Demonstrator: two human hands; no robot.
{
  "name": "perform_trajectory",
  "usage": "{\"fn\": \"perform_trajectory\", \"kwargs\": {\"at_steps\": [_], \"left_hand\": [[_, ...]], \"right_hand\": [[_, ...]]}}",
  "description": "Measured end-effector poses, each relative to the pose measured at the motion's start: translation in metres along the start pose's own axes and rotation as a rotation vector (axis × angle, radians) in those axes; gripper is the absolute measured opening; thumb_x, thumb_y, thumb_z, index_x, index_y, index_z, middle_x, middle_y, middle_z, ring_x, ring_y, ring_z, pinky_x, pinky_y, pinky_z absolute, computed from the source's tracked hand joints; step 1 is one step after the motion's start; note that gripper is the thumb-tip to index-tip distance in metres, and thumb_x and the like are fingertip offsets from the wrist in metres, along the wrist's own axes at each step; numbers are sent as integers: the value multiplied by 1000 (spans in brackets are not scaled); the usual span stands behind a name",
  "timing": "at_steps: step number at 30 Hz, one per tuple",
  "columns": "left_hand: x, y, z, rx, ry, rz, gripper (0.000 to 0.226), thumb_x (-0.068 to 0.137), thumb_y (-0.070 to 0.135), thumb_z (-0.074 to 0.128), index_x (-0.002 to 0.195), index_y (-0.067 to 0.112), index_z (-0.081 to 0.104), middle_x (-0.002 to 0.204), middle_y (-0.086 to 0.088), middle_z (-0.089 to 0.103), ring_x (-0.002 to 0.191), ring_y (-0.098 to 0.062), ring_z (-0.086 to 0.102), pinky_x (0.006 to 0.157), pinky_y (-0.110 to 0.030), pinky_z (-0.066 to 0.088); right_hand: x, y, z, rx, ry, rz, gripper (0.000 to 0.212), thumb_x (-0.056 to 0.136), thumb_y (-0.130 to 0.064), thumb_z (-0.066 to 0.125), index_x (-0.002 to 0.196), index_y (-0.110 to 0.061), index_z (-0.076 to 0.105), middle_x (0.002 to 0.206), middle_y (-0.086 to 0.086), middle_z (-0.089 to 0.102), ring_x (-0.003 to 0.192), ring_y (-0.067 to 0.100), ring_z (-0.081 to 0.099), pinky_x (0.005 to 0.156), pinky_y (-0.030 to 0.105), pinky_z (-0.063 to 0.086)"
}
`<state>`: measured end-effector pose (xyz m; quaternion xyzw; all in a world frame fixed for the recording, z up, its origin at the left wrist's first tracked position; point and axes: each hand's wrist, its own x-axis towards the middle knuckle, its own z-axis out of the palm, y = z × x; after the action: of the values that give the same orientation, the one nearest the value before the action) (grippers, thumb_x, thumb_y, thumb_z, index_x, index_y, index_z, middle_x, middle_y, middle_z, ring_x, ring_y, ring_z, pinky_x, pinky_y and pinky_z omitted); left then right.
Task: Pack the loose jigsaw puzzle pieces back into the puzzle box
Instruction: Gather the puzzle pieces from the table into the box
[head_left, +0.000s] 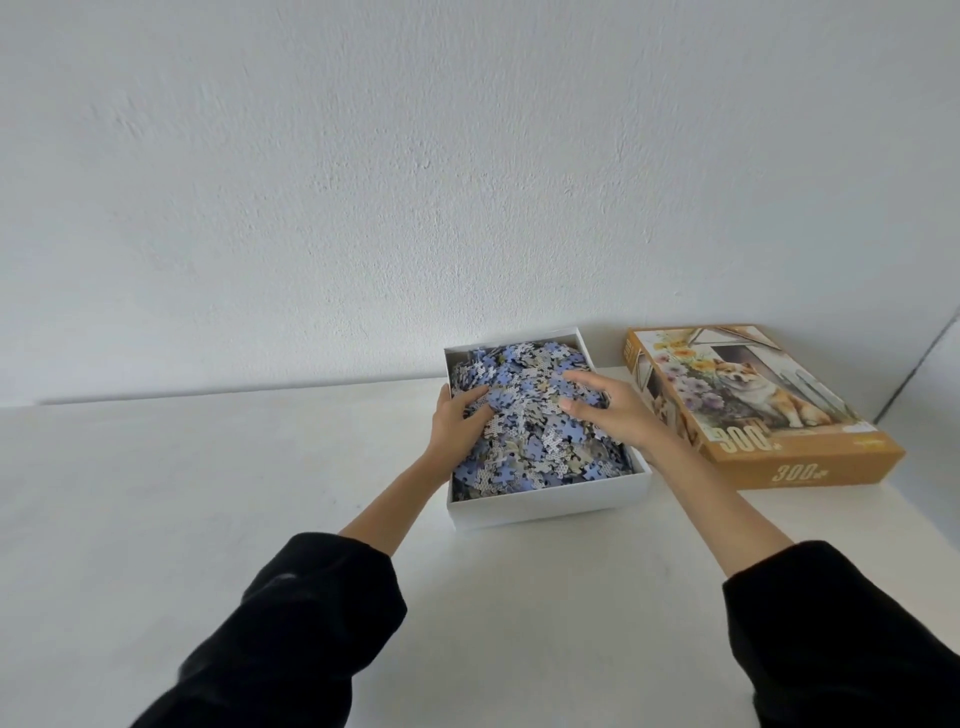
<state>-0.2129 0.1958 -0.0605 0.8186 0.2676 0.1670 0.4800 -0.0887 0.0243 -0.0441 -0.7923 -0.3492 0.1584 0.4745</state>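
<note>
Two black sleeves reached in from six o'clock over the white table, bare forearms running toward twelve. Ahead stood the white puzzle box, open and heaped with blue and grey jigsaw pieces, all lying within its walls. The left hand rested on the heap at the box's nine o'clock side, thumb by the rim, fingers relaxed over the pieces, pressing rather than grasping. The right hand lay spread and released on the heap toward two o'clock. At the box's three o'clock, near but apart, the orange lid lay face up, showing a dog and "300". Beyond, at twelve, rose a plain white wall.
</note>
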Motion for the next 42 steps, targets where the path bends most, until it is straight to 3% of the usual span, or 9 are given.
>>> {"fn": "perform_trajectory", "kwargs": {"at_steps": [4,9,22,28,33,36,38,42], "left_hand": [[-7,-6,-38,10,46,16,40,95,26,49,134,20,49,155,-13,12,144,-22,8,113,-35,12],[-16,-26,-96,38,58,17,36,93,26,50,129,23,55,150,-15,25,140,-27,21,115,-42,19],[-68,-101,-230,66,52,48,35,93,24,50,128,23,55,146,-15,33,140,-27,22,113,-48,21],[-90,-136,-259,49,-2,1,35,94,30,49,128,23,55,147,-15,31,136,-28,31,113,-46,24],[-109,-151,-257,-20,-35,-57,38,95,31,47,131,18,52,152,-11,24,140,-24,22,116,-41,16],[-113,-150,-256,-31,-39,-42,41,96,31,45,135,17,47,154,-12,18,143,-24,15,116,-42,12],[-113,-151,-255,105,-47,4,43,98,33,41,138,17,43,154,-14,14,143,-28,12,116,-48,13],[-117,-147,-251,529,32,190,45,99,43,25,141,25,33,157,-7,-2,144,-22,-7,111,-51,-10]], "right_hand": [[1,-24,28,37,7,-28,54,80,-33,66,131,-27,48,141,-2,43,134,16,33,111,41,22],[0,-59,75,66,-1,-41,57,80,-34,66,133,-22,46,142,0,42,134,17,33,110,40,22],[-39,-140,210,123,12,-14,57,81,-31,66,133,-22,47,143,-1,40,135,17,31,109,38,21],[-63,-146,260,98,4,31,60,79,-34,67,134,-23,45,144,0,39,135,19,31,109,40,22],[-74,-138,275,67,-13,81,63,78,-35,68,135,-25,44,144,0,38,136,20,28,110,43,21],[-75,-138,277,24,-55,126,73,70,-54,65,135,-34,41,149,1,30,140,21,18,113,51,18],[-76,-140,277,-6,-97,170,81,65,-64,59,137,-38,36,153,3,19,142,21,11,113,51,15],[-86,-149,281,-315,-16,32,65,84,-49,56,141,-36,29,155,9,-6,142,25,-6,113,46,2]]}}
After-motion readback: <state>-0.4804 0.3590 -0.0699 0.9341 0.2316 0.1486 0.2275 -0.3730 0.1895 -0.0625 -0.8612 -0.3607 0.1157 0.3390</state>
